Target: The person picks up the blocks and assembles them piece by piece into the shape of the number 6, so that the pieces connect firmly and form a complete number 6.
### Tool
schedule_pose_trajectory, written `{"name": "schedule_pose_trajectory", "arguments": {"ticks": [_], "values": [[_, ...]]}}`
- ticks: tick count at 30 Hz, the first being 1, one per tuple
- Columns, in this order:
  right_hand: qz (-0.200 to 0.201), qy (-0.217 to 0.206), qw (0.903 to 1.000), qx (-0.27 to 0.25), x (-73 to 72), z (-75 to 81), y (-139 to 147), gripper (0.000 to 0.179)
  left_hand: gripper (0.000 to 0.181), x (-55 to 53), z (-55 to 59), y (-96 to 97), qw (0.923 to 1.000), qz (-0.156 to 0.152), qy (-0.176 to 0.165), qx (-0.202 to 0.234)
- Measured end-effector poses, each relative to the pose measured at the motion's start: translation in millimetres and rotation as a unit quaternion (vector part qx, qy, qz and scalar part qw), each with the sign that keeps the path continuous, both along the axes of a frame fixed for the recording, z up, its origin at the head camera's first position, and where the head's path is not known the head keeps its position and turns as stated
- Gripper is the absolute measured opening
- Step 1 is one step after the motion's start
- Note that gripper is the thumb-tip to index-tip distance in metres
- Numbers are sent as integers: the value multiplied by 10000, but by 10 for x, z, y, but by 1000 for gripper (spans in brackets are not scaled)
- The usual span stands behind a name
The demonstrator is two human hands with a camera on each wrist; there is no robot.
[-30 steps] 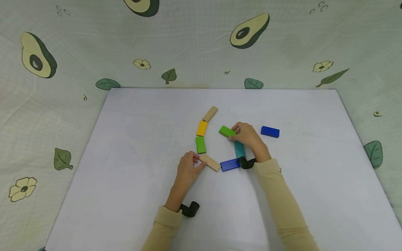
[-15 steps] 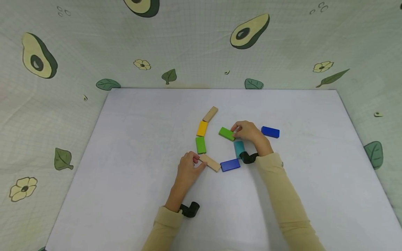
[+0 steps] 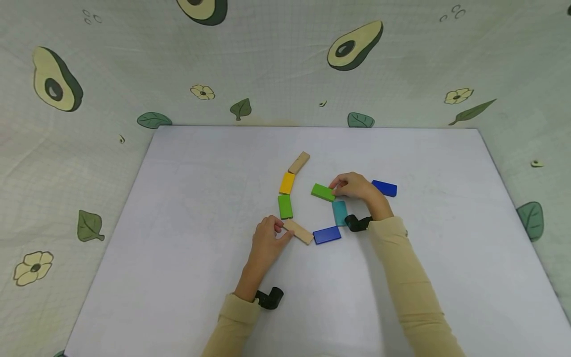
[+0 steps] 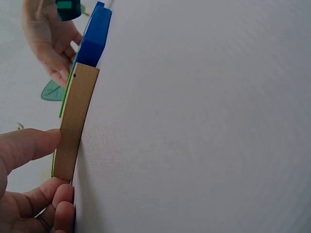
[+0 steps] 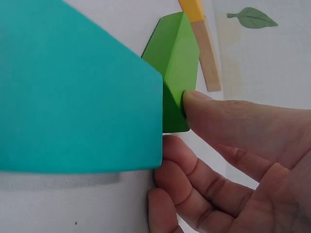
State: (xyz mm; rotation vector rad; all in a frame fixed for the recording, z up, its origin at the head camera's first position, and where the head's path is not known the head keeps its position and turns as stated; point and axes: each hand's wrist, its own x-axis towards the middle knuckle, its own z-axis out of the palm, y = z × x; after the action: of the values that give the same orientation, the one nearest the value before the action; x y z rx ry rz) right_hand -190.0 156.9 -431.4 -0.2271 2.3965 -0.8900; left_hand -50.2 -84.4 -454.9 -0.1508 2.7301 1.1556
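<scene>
And the green block (image 3: 322,193) slides a touch nearer to me than it was a second ago, lying past the far end of the turquoise block (image 3: 339,212) and angled across it, corner just beside corner; touching or not, I can't tell, because on the right wrist view the turquoise piece cuts in front. Clamped on its right end is the right hand (image 3: 355,186), thumb and fingers pinching, and that hand has drifted rightward too, taking the black camera (image 3: 358,223) off the turquoise block, so I now see almost all of that one. A small shift, then, and I read it as fine alignment at this end of the curve, not a carry. Follow the line round: the dark blue block (image 3: 327,235) sits near the turquoise, then the near wooden block (image 3: 298,231), and there the left hand (image 3: 265,243) hasn't budged, thumb and finger pinching that block's left end; I take that as steadying. Up the left side run the second green block (image 3: 285,207), the yellow block (image 3: 287,183) and the far wooden block (image 3: 299,162), all where they were, with a gap between that last piece and the green one in hand. Off to the right on the white surface (image 3: 178,223), the lone blue block (image 3: 388,188) is now partly covered by the right wrist.
</scene>
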Motion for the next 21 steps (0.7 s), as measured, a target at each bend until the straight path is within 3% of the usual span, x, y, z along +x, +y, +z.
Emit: {"name": "schedule_pose_trajectory", "arguments": {"ticks": [21], "values": [[-189, -128, 9997, 10, 26, 19, -9, 24, 28, -2, -2, -2, 10000, 20, -73, -1]]}}
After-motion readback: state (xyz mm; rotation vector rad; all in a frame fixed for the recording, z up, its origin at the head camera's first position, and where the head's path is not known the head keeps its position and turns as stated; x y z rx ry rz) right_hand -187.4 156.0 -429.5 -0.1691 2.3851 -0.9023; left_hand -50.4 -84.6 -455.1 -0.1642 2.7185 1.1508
